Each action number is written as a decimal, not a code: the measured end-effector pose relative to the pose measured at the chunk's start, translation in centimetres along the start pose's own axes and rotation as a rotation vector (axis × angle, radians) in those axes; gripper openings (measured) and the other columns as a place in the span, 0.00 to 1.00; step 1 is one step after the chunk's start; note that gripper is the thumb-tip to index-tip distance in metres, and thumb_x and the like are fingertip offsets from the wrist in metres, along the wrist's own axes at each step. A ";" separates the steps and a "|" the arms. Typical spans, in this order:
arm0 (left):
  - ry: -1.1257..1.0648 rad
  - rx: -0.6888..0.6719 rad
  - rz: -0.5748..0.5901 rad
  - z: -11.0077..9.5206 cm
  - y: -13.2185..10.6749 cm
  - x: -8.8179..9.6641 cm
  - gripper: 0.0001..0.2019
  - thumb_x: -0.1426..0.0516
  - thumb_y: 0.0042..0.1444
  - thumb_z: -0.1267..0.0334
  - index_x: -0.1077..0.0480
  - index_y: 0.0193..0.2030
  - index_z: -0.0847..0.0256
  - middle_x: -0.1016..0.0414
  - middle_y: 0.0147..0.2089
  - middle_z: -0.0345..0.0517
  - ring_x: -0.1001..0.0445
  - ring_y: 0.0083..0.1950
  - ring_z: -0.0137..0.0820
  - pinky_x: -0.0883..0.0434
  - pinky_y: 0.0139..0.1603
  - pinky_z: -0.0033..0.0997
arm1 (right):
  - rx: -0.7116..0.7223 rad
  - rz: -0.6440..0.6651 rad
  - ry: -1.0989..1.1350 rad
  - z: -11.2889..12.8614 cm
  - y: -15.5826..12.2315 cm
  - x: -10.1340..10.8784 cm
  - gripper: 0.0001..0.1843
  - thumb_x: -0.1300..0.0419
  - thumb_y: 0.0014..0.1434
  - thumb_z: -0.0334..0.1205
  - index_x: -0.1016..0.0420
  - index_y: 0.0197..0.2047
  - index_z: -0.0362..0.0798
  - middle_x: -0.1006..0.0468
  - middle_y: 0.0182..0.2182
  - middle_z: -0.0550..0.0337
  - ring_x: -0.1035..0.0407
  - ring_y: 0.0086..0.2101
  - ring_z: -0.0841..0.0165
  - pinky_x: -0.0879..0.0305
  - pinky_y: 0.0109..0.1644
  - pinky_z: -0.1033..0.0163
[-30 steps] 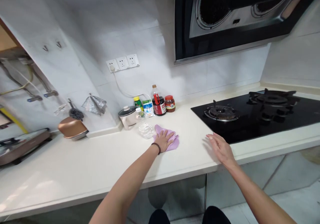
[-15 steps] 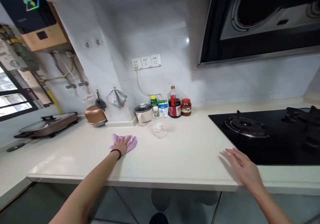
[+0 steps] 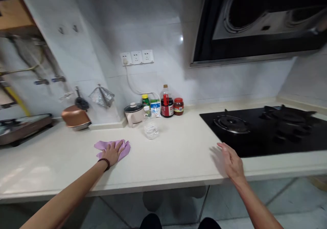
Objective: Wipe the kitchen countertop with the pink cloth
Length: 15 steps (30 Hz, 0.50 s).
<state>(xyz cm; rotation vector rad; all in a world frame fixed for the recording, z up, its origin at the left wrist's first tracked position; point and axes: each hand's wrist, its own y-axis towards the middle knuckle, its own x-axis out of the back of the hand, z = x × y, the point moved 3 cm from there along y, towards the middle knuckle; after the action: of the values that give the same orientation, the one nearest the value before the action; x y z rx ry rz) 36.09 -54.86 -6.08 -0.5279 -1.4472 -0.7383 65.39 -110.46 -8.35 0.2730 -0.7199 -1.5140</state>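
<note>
Two hands rest on the counter point(image 3: 178, 154): the left hand point(image 3: 112, 151) presses flat on a cloth point(image 3: 112, 145), and the right hand point(image 3: 231, 161) lies open beside the stove point(image 3: 268, 130).

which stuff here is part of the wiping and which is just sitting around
In use:
- left hand, pressed flat on the purple cloth
- countertop under the cloth
- right hand, open at the counter edge beside the stove

Just lying about:
- clear plastic bottle
- small white pot
- sauce bottle
- red-lidded jar
- copper pan
- gas stove
</note>
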 end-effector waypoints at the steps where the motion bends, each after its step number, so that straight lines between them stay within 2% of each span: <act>1: -0.013 -0.100 -0.005 -1.8 -1.0 -0.3 0.32 0.65 0.74 0.50 0.49 0.82 0.48 0.41 0.80 0.59 0.43 0.78 0.58 0.35 0.68 0.70 | 0.039 -0.065 0.018 0.5 -0.1 0.2 0.32 0.52 0.73 0.63 0.16 0.53 0.49 0.17 0.57 0.46 0.28 0.63 0.49 0.36 0.71 0.33; 4: -0.074 -0.451 0.000 -8.5 -4.6 -0.5 0.31 0.62 0.75 0.47 0.50 0.82 0.41 0.47 0.84 0.49 0.50 0.82 0.57 0.37 0.72 0.70 | 0.150 -0.209 0.052 1.6 -0.5 0.8 0.31 0.55 0.76 0.59 0.18 0.58 0.47 0.19 0.59 0.45 0.29 0.64 0.51 0.38 0.73 0.34; 7: -0.145 -0.757 0.023 -16.6 -7.8 0.8 0.32 0.60 0.75 0.42 0.52 0.82 0.38 0.49 0.84 0.43 0.53 0.84 0.54 0.40 0.76 0.67 | 0.190 -0.271 0.080 2.0 -1.0 1.1 0.30 0.55 0.76 0.56 0.20 0.61 0.47 0.20 0.60 0.44 0.30 0.65 0.53 0.38 0.73 0.36; 12: -0.236 -1.103 0.161 -30.5 -10.0 4.1 0.33 0.59 0.74 0.39 0.52 0.82 0.38 0.50 0.85 0.41 0.54 0.84 0.52 0.44 0.79 0.68 | 0.164 -0.271 0.075 1.9 -1.1 1.2 0.30 0.55 0.76 0.55 0.20 0.61 0.48 0.20 0.60 0.45 0.29 0.64 0.53 0.35 0.71 0.38; 15: -0.257 -1.277 0.228 -38.4 -10.6 5.4 0.33 0.60 0.74 0.38 0.52 0.82 0.39 0.52 0.85 0.41 0.57 0.85 0.53 0.48 0.79 0.72 | 0.176 -0.263 0.069 1.7 -1.1 1.2 0.30 0.56 0.76 0.54 0.20 0.60 0.47 0.20 0.60 0.45 0.29 0.63 0.54 0.35 0.71 0.39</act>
<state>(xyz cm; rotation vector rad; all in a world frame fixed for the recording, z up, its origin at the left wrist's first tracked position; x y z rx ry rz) 54.59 -90.49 -4.74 -1.7708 -0.9498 -1.4032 63.45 -111.24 -7.38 0.5682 -0.7865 -1.6817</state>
